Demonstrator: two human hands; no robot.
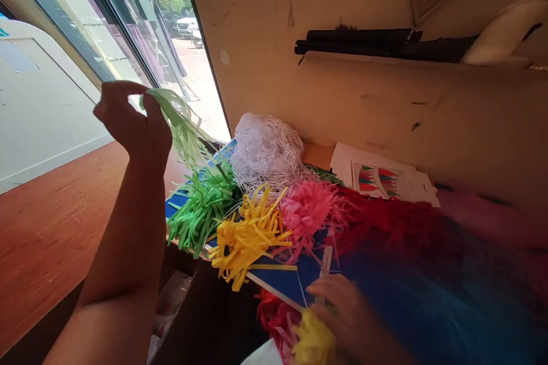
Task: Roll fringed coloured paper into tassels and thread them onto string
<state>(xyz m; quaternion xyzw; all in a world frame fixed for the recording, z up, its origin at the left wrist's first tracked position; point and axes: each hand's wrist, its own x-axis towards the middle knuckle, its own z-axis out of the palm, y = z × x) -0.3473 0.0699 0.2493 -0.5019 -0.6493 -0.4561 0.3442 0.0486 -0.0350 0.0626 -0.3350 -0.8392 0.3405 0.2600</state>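
Note:
High at the left, my left hand [135, 117] pinches a bunch of pale green paper strips [182, 131] that hangs down to the right. My right hand [340, 308] is low in the middle, with its fingers closed by a thin pale stick [326, 262] and just above a yellow tassel [313, 339]; blur hides its exact grip. Between the hands lie a green tassel [203, 205], a yellow tassel [250, 234] and a pink tassel [310, 211] on the blue tabletop [276, 291]. Behind them is a heap of white strings [268, 151].
Dark red strips [394, 222] spread to the right, before a printed card [383, 179] at the wall. Black rolls [359, 43] lie on a wall shelf. Red strips [274, 311] hang by the table's front edge. A glass door is at the upper left.

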